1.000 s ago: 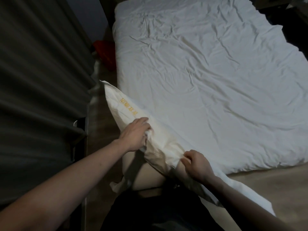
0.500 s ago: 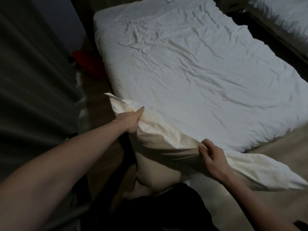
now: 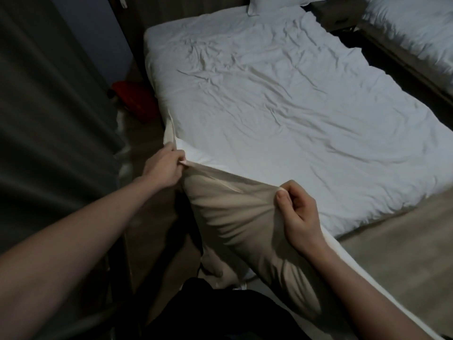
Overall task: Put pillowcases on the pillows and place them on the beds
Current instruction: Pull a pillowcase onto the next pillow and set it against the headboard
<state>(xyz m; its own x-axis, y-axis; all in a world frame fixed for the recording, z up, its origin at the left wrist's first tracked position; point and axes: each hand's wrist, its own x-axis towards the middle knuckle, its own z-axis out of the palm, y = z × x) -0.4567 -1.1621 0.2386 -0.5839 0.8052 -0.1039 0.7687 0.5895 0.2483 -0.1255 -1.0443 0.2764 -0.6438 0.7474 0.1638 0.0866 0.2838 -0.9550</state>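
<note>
I hold a pillow in a cream-white pillowcase point(image 3: 235, 217) upright in front of me, at the foot corner of the near bed point(image 3: 282, 99). My left hand point(image 3: 164, 165) pinches the pillowcase's top edge on the left. My right hand point(image 3: 297, 212) grips the same edge further right, fingers curled into the cloth. The fabric is stretched taut between both hands. The pillow's lower part hangs down toward my legs. Another white pillow point(image 3: 274, 2) lies at the head of the near bed.
A dark curtain point(image 3: 49, 106) hangs along the left. A red object point(image 3: 133, 99) sits on the floor between curtain and bed. A second bed point(image 3: 414, 28) stands at the far right across a narrow gap. Bare floor point(image 3: 404, 241) lies to the right.
Both hands have pulled the pillowcase's edge up and apart, and the cloth is now taut. The view has tilted up, bringing the head of the bed and the second bed into sight.
</note>
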